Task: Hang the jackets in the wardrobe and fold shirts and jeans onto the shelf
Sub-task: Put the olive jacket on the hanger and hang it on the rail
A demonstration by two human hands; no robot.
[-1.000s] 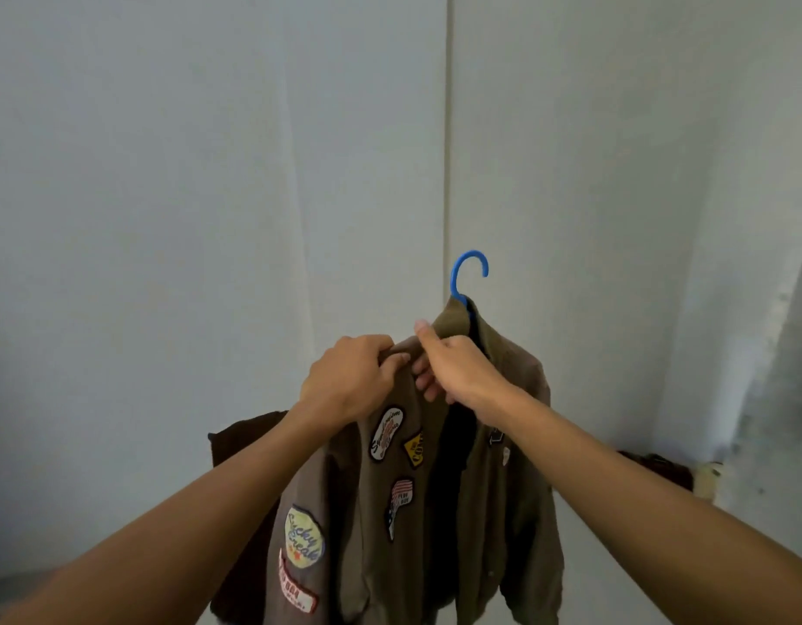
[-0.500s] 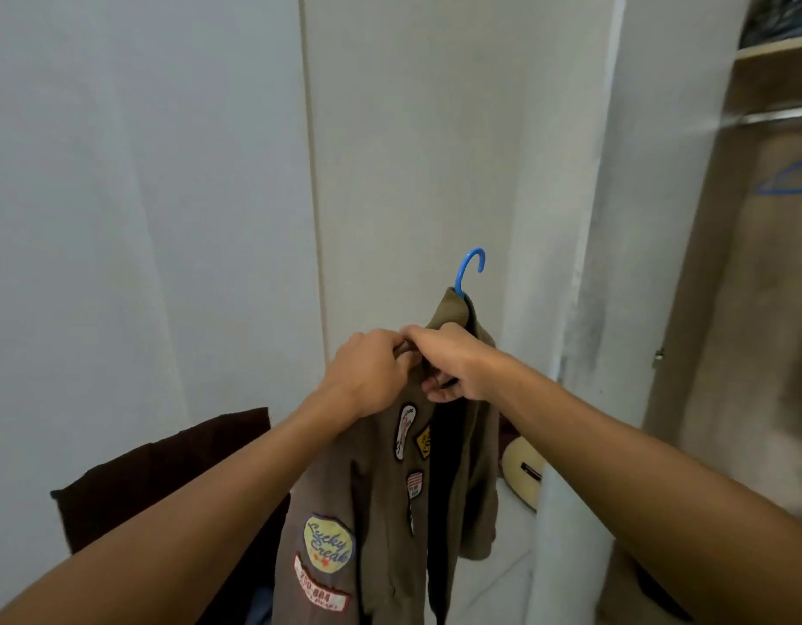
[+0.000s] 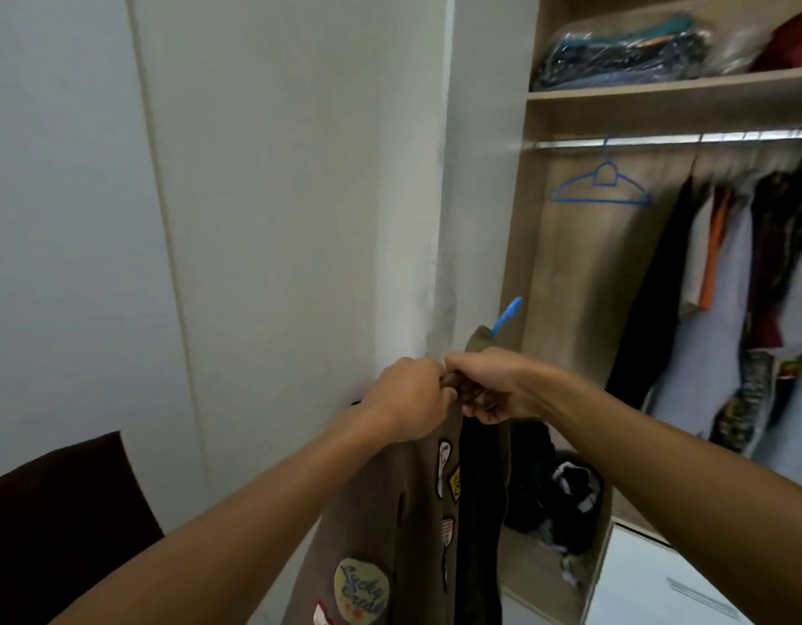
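Observation:
A brown jacket (image 3: 381,512) with sewn-on patches hangs on a blue hanger, whose hook (image 3: 507,314) sticks up above the collar. My left hand (image 3: 412,401) and my right hand (image 3: 491,385) both grip the jacket's front just below the collar, knuckles almost touching. The open wardrobe is to the right, with a metal rail (image 3: 660,139) under a shelf (image 3: 669,90). An empty blue hanger (image 3: 602,184) hangs on the rail's left end.
Several garments (image 3: 742,281) hang on the rail's right part. Bagged folded clothes (image 3: 624,47) lie on the shelf. Dark clothes (image 3: 557,489) are heaped on the wardrobe floor. A white door panel (image 3: 444,173) stands ahead, and a dark brown cloth (image 3: 60,507) is at lower left.
The view has swung right, bringing the open wardrobe, its rail and hanging clothes into sight. Both hands keep their hold on the jacket, which is now closer to the wardrobe opening.

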